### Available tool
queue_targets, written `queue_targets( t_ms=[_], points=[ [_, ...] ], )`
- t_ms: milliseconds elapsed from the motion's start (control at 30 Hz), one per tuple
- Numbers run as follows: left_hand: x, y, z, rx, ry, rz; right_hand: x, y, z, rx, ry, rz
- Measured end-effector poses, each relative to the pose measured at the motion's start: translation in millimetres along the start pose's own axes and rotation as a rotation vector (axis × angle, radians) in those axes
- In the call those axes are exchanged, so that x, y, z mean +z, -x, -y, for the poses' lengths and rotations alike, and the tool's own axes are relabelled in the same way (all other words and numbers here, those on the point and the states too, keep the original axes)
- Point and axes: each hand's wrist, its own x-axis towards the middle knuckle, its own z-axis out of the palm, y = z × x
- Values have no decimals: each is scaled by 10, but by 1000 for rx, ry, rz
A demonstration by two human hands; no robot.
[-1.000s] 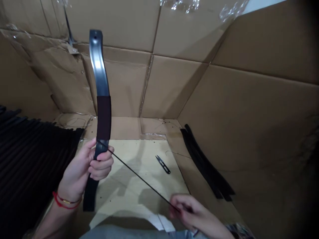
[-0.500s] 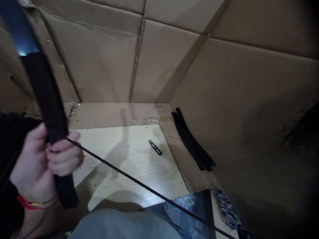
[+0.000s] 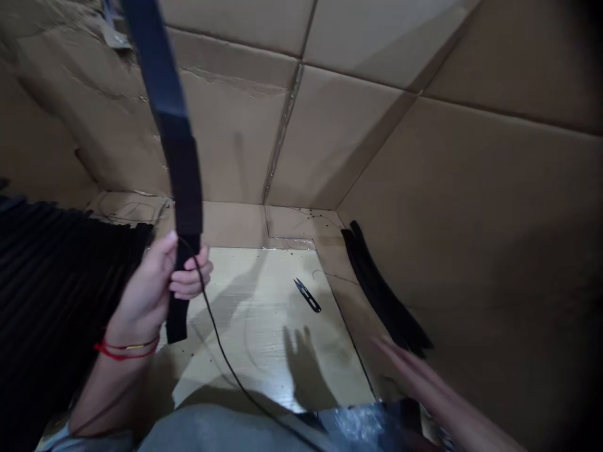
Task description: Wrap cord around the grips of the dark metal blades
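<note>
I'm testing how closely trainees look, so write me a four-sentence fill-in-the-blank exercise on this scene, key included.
The dark curved strip is held in the ____ hand.
Right of the snips, ____ black strips lie together.
The surrounding walls are made of ____.
The right hand is open and holds ____.

Missing words: left; two; cardboard; nothing.

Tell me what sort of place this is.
Probably a makeshift workstation for handwork: cardboard walls border a pale board with thread snips on it, and a pile of black strips lies at the left.
</note>
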Motion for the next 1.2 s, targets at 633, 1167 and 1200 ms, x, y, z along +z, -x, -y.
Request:
queue_targets(
  t_ms=[633,1167,1200],
  points=[
    [165,-221,556,90,-336,-95,349,-2054,1846,-402,-739,-613],
    [230,-122,549,-84,-6,152,246,-2099,1808,-222,-1319,-242],
    [231,-136,578,-67,-18,144,248,-2081,1814,-205,-1338,-239]
  ],
)
